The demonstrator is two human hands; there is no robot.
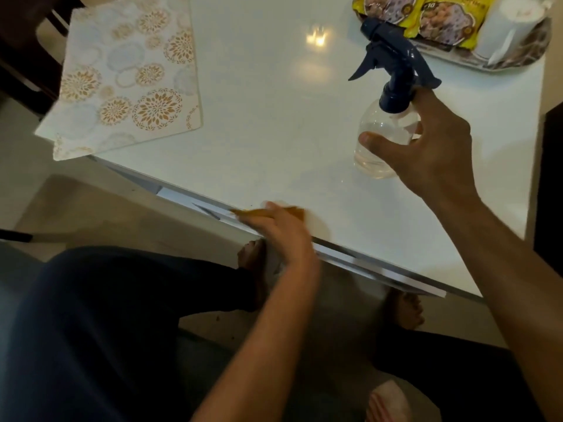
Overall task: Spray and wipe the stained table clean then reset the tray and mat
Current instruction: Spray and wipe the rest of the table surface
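Note:
My right hand point(432, 150) is wrapped around a clear spray bottle point(382, 132) with a dark blue trigger head, standing on the white table point(274, 117) at the right. At the table's near edge, my left hand point(277, 229) presses a stained white tissue point(292, 212), smeared orange-brown. The hand covers most of the tissue and is motion-blurred. A floral mat point(128, 74) lies at the table's far left corner, overhanging the edge. The patterned tray point(518, 53) sits at the far right corner.
On the tray are yellow snack packets point(426, 16) and a white tissue roll point(505, 25). A dark chair point(27, 41) stands beyond the mat. My legs and bare feet point(402, 312) are under the table's near edge. A lamp glare shows mid-table.

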